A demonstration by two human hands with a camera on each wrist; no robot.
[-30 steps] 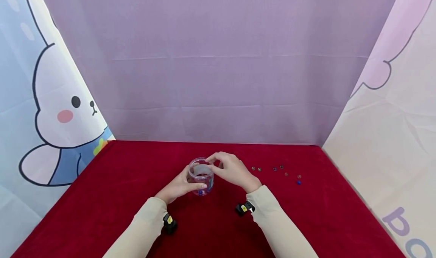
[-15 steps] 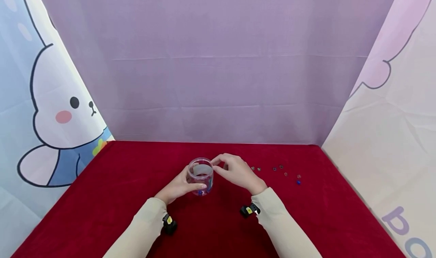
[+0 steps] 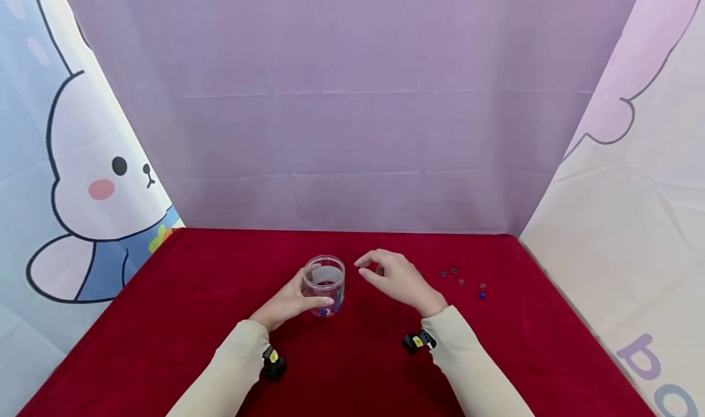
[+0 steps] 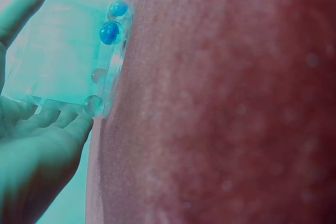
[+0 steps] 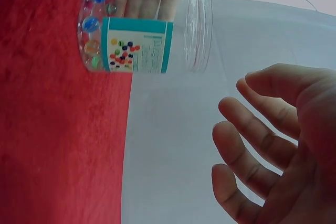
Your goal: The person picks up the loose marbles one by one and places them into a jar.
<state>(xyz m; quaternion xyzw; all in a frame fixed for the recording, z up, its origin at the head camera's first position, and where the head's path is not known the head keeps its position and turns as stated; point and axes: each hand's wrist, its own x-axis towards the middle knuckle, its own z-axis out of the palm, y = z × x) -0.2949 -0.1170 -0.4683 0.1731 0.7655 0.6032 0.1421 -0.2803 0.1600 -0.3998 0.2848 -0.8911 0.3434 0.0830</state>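
Note:
My left hand [image 3: 287, 300] grips a clear plastic jar [image 3: 337, 289] round its side, thumb toward me. Its mouth is uncovered in the head view. Several glass marbles [image 5: 91, 24] lie at the jar's bottom, blue ones and others greenish or amber. In the right wrist view a teal-edged paper label [image 5: 157, 45] covers part of the jar's wall. To the right of the jar hovers my right hand [image 3: 401, 280], apart from it, with loosely bent fingers [image 5: 247, 158] and nothing visible between them.
Several small marbles lie scattered on the red cloth [image 3: 529, 343] right of my right hand, among them a blue marble [image 3: 482, 294] and a reddish marble [image 3: 461, 281]. My right hand hides part of the cloth. A lilac curtain [image 3: 352, 129] stands behind the table.
My right hand has drawn away from the jar's rim toward the right and now covers spots where marbles showed before. The left hand and jar have stayed in place.

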